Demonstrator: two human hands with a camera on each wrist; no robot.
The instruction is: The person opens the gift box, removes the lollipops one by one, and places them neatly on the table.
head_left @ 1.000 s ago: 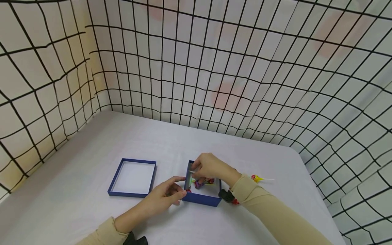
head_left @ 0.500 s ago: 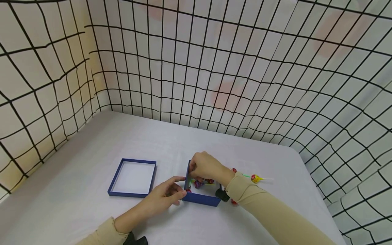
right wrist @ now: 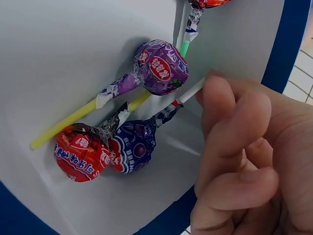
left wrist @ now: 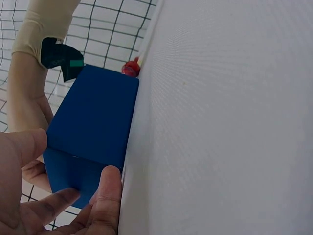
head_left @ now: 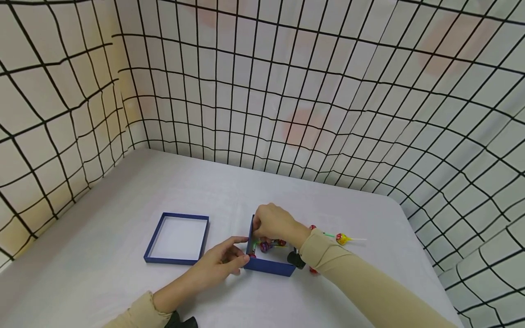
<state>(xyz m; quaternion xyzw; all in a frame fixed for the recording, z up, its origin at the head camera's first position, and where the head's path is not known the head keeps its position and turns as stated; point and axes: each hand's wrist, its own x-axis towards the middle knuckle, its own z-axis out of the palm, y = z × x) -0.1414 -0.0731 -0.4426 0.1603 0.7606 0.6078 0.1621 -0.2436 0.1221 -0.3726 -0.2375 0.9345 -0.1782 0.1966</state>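
A blue box (head_left: 268, 267) with a white inside stands on the white table. My left hand (head_left: 219, 262) touches its near left corner with the thumb and fingertips, as the left wrist view also shows. Inside the box, my right hand (head_left: 275, 223) pinches the white stick of a dark blue lollipop (right wrist: 136, 148). A red lollipop (right wrist: 78, 152) touches that one, and a purple lollipop (right wrist: 161, 67) with a yellow stick lies close by. A lollipop with a green stick (right wrist: 184, 48) lies against the wall of the box.
A shallow blue-rimmed lid (head_left: 172, 261) lies to the left, white inside upward. Right of the box are a yellow lollipop (head_left: 342, 238) and a red lollipop (head_left: 313, 270), partly behind the right sleeve. Black grid netting (head_left: 262, 95) surrounds the table's back and sides.
My right hand has moved slightly left and lower into the box, and its forearm has shifted left, showing more of the lollipops outside. The left hand stays at the box corner.
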